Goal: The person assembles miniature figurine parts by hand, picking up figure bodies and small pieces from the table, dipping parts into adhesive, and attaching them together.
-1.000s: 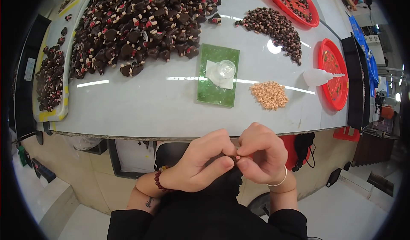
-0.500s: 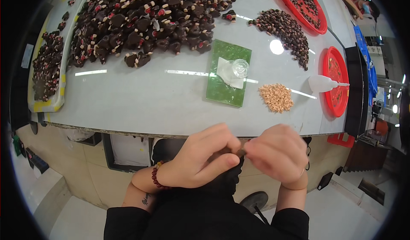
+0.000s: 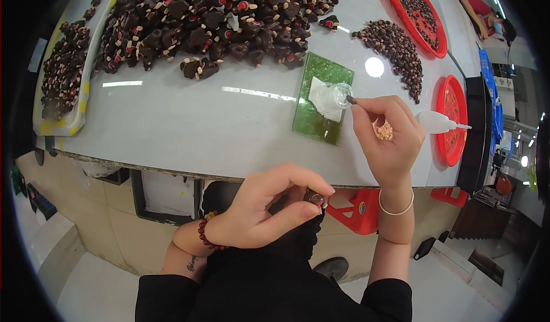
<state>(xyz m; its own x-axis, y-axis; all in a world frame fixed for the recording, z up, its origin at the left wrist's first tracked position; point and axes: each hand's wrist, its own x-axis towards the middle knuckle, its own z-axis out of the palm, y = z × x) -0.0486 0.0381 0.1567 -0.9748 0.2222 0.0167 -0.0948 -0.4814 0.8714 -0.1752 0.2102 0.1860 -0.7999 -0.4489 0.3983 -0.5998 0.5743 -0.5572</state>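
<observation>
My left hand (image 3: 269, 207) is at the table's near edge, thumb and fingers closed round a small dark brown figure piece (image 3: 313, 197) with red and pale bits on it. Over the table, my right hand (image 3: 392, 136) pinches a small dark piece (image 3: 350, 100) at the rim of a clear little cup (image 3: 339, 95). What the cup contains is too small to make out. It rests on a white paper (image 3: 319, 104) on a green mat (image 3: 312, 130). Behind my right fingers, a heap of tan bits (image 3: 382, 129) is partly hidden.
A big pile of dark brown figure pieces (image 3: 217, 18) covers the far left. Small dark pieces (image 3: 395, 55) lie heaped at the right, near two red trays (image 3: 441, 47). A white squeeze bottle (image 3: 433, 122) leans over the nearer tray. A red stool (image 3: 364, 210) stands below.
My right hand has gone from beside my left hand up to the clear cup, a small dark piece in its fingertips. My left hand stays nearly in place. The view has shifted slightly.
</observation>
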